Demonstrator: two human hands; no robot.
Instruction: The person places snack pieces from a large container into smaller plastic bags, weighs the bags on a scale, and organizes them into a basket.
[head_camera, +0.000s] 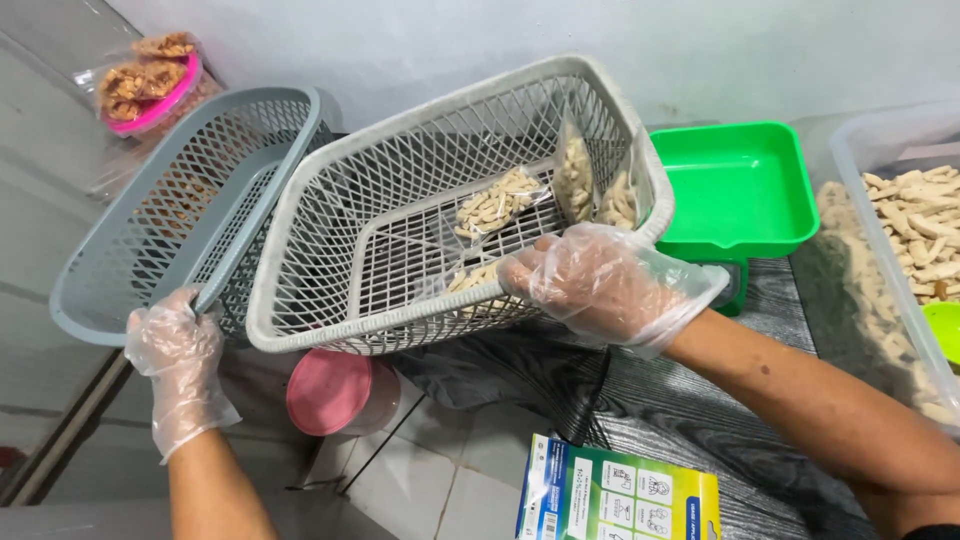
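My right hand (600, 285), in a clear plastic glove, grips the near rim of a white lattice basket (330, 230) and tilts it up. Inside lie a few small clear bags of pale snack sticks (495, 205), with two more bags standing against the far wall (590, 185). My left hand (175, 345), also gloved, holds the near rim of a grey-blue lattice basket (150, 215) to the left, tipped on its side. The two baskets touch along their adjoining rims.
A green scale tray (740, 185) stands behind the white basket. A clear tub of loose snack sticks (920, 220) is at the right. A pink lid (335, 390) sits below, a printed box (620, 500) lies on the dark table, and bagged snacks (150, 85) are at the top left.
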